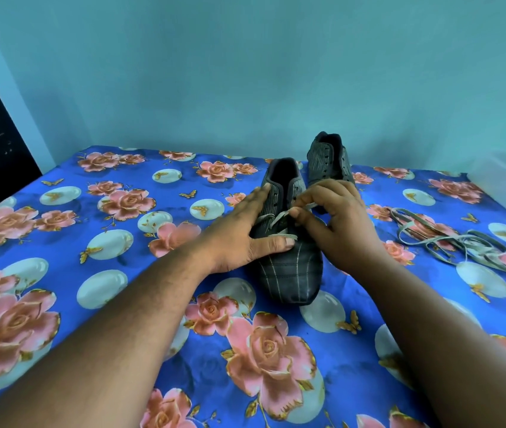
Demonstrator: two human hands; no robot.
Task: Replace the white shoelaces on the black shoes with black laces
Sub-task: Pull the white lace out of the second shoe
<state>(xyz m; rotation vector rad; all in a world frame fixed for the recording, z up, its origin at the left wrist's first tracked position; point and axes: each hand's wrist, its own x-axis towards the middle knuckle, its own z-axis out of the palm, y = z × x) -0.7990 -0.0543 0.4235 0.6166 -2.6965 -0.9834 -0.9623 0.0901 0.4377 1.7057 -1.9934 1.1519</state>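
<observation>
Left hand [245, 233] flat on near shoe [288, 264], right hand [335, 217] pinching white lace [279, 216] (mid-cloth)

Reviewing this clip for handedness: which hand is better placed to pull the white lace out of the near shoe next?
Right. The right hand already pinches the white lace, while the left hand lies flat on the near shoe, steadying it.

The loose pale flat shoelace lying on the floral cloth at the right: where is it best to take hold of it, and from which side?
Pinch the loose pale flat shoelace from above at one raised loop; it lies flat and tangled on the floral cloth, probably too low for gripping sideways.
</observation>
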